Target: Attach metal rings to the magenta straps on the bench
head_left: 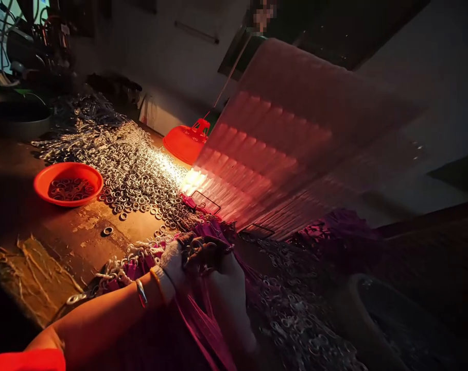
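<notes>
The left hand (175, 260), pale-covered at the back, and the right hand (229, 288) are brought together above flat, smooth magenta-purple straps (206, 330) fitted with small grey metal rings. The straps are draped downward between the forearms. The fingers of both hands are seen curled inward, in shadow; which strap or ring is pinched by either grip cannot be told. An orange-ridged wristband (157, 283) and a shiny metal bracelet (141, 292) are worn on the left arm.

Beyond, a heap of round, glinting metal rings (133, 172) is spread on the worn, scuffed brown wooden desk (90, 224). A shallow, round orange-red plastic bowl (69, 170), partly filled with darker rings, is placed beside the heap. A glossy red dome-shaped lampshade (183, 141) is suspended by a cord. To its right, a translucent, pink-lit sheet (264, 134) marked with ribbed rows is held slanted. A creased brown flat piece (35, 278) is laid at lower left.
</notes>
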Motion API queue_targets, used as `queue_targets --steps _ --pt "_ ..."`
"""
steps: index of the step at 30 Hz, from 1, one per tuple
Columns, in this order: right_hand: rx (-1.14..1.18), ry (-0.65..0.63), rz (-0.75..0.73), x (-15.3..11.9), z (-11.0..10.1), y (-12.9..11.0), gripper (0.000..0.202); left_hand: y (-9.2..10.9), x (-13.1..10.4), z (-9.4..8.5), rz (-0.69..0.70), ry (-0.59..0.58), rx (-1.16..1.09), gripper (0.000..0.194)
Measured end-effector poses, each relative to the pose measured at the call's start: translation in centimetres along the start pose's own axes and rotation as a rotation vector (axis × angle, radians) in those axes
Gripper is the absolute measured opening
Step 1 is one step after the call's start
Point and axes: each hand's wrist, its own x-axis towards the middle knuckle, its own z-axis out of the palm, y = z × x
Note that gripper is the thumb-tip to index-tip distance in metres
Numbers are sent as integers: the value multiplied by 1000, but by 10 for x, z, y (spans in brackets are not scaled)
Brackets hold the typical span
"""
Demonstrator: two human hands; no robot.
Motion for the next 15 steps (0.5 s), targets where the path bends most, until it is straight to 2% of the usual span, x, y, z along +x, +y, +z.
queue_targets --steps 5,8,13,15 --pt "34 18 59 13 2 -9 36 42 4 -8 -46 30 64 14" --pt "37 23 91 19 5 -6 34 59 11 -6 -21 50 165 10" --pt "20 -137 82 27 22 2 36 60 18 1 93 35 283 15" --pt "9 -143 74 31 31 3 37 56 15 1 151 28 332 19"
